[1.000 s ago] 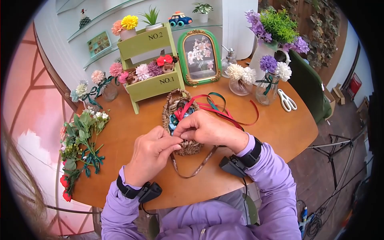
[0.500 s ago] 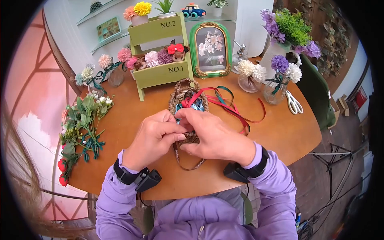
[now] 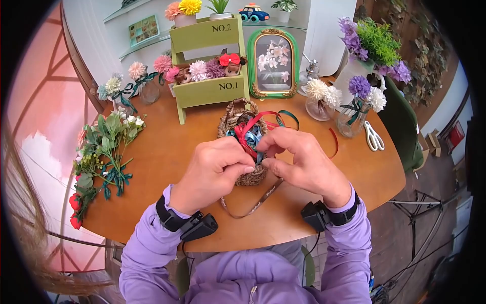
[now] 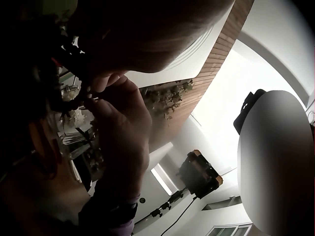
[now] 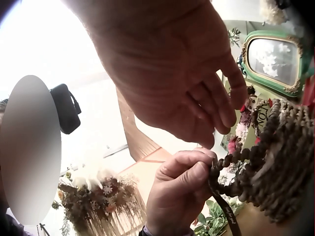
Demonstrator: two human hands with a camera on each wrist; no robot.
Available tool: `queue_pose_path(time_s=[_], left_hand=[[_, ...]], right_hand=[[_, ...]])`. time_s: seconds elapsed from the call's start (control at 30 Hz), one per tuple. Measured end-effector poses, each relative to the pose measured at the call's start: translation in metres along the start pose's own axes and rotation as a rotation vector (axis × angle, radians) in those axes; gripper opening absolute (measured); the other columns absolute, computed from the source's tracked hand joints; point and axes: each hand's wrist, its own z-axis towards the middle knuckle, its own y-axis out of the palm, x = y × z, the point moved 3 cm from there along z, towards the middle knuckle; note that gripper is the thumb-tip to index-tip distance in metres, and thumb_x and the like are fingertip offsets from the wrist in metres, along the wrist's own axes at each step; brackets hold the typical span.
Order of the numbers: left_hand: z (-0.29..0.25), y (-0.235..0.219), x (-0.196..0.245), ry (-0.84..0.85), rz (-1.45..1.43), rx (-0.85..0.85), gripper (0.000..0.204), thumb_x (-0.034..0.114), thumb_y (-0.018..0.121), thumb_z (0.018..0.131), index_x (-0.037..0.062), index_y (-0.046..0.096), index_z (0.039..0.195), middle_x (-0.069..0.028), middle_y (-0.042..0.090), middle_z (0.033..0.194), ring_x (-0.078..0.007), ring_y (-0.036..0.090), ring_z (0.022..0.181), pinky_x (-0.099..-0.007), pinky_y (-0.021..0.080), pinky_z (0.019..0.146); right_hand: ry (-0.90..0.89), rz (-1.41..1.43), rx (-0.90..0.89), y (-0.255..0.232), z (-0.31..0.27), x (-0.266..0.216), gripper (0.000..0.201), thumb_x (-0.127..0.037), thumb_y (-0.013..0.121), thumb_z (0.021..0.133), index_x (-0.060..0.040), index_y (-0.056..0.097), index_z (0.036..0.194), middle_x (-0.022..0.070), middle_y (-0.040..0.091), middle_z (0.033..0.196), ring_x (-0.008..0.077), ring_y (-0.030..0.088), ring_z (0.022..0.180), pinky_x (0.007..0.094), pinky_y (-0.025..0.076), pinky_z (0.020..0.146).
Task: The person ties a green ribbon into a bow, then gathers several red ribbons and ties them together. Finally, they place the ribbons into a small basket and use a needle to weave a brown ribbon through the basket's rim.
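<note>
A small woven basket (image 3: 251, 177) stands between the hands, with blue and red ribbons (image 3: 246, 139) inside. My left hand (image 3: 215, 167) pinches a brown ribbon with pale lettering (image 3: 263, 197) at the basket's edge. In the right wrist view, the left thumb and index finger hold that ribbon (image 5: 224, 209) right beside the braided rope of the basket (image 5: 285, 162). My right hand (image 3: 309, 164) hovers at the basket's right side, fingers loosely bent, with a gap between thumb and index finger. Its fingertips are close to the left fingertips.
Red and green ribbons (image 3: 288, 119) trail right of the basket. Artificial flowers (image 3: 104, 152) lie at the left. Behind stand a green two-tier shelf (image 3: 210, 91), a green frame (image 3: 251, 81) and glass vases (image 3: 349, 121). White scissors (image 3: 373, 136) lie at the right.
The right hand has drawn away to the right from the left hand, uncovering more of the basket. Its thumb and index finger are closer together than half a second ago.
</note>
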Motion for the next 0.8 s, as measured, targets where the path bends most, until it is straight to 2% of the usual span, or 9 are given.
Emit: queue_pose_path(time_s=[0.07,0.13,0.17,0.23,0.33,0.43,0.6,0.73,0.8], left_hand=[[0.004,0.003,0.003,0.026,0.046,0.001,0.009,-0.006,0.071,0.074,-0.0010,0.071,0.082,-0.0055,0.060,0.071,-0.0125,0.054,0.062,-0.0272,0.042,0.055],[0.006,0.003,0.004,-0.164,-0.006,-0.010,0.004,-0.002,0.068,0.077,-0.0005,0.067,0.081,-0.0057,0.063,0.068,-0.0152,0.060,0.060,-0.0302,0.047,0.056],[0.007,0.002,0.008,-0.163,-0.005,-0.010,0.004,-0.002,0.068,0.077,-0.0005,0.067,0.081,-0.0057,0.063,0.068,-0.0152,0.060,0.060,-0.0302,0.047,0.056],[0.004,-0.001,0.007,-0.378,-0.099,-0.005,0.007,-0.002,0.068,0.078,-0.0006,0.066,0.085,-0.0039,0.062,0.068,-0.0086,0.056,0.059,-0.0260,0.045,0.054],[-0.006,-0.009,-0.002,-0.414,-0.069,-0.087,0.013,-0.002,0.069,0.079,-0.0007,0.064,0.091,-0.0028,0.061,0.069,-0.0046,0.053,0.059,-0.0228,0.043,0.053],[-0.014,-0.012,-0.012,-0.480,-0.197,-0.088,0.021,-0.002,0.072,0.079,-0.0004,0.064,0.098,-0.0001,0.065,0.079,-0.0033,0.057,0.068,-0.0200,0.046,0.059],[-0.015,-0.027,-0.008,-0.318,-0.096,-0.189,0.027,-0.004,0.071,0.076,-0.0006,0.062,0.102,-0.0026,0.066,0.083,-0.0073,0.061,0.071,-0.0217,0.048,0.063],[-0.020,-0.043,-0.018,-0.290,0.004,-0.164,0.032,-0.008,0.068,0.073,-0.0011,0.062,0.104,-0.0040,0.066,0.083,-0.0087,0.061,0.073,-0.0218,0.049,0.064],[-0.024,-0.044,-0.026,-0.297,-0.036,-0.130,0.033,-0.009,0.068,0.072,-0.0013,0.061,0.104,-0.0041,0.066,0.085,-0.0083,0.060,0.072,-0.0218,0.048,0.064]], right_hand=[[0.192,0.147,-0.119,0.003,-0.002,0.009,0.025,0.000,0.073,0.074,0.0002,0.064,0.097,0.0063,0.062,0.083,0.0160,0.060,0.073,0.0298,0.048,0.067],[0.198,0.166,-0.104,0.009,-0.002,0.009,0.022,-0.003,0.073,0.076,0.0007,0.065,0.096,0.0086,0.062,0.080,0.0186,0.060,0.072,0.0318,0.048,0.066],[0.206,0.185,-0.085,0.013,-0.002,0.010,0.020,-0.006,0.073,0.078,0.0011,0.065,0.095,0.0109,0.063,0.078,0.0212,0.060,0.071,0.0339,0.048,0.065],[0.208,0.164,-0.105,0.019,-0.003,0.013,0.020,-0.007,0.074,0.077,0.0011,0.066,0.094,0.0098,0.063,0.076,0.0195,0.060,0.071,0.0328,0.048,0.065],[0.193,0.109,-0.144,0.021,-0.001,0.011,0.020,-0.009,0.075,0.079,0.0010,0.067,0.094,0.0069,0.063,0.075,0.0148,0.060,0.072,0.0303,0.047,0.064],[0.275,0.304,-0.216,0.024,0.000,0.009,0.019,-0.010,0.072,0.084,0.0019,0.068,0.098,0.0056,0.065,0.078,0.0116,0.059,0.074,0.0290,0.047,0.065],[0.325,0.687,-0.167,0.042,0.005,0.018,0.021,-0.012,0.066,0.091,0.0044,0.067,0.104,0.0044,0.067,0.084,0.0071,0.059,0.078,0.0248,0.048,0.065],[0.354,0.712,-0.173,0.062,0.013,0.011,0.023,-0.012,0.068,0.091,0.0015,0.067,0.110,0.0011,0.067,0.085,0.0048,0.058,0.078,0.0226,0.047,0.067],[0.278,0.419,-0.115,0.063,0.022,0.002,0.024,-0.018,0.071,0.088,0.0015,0.068,0.101,0.0052,0.066,0.070,0.0093,0.059,0.062,0.0271,0.047,0.055]])
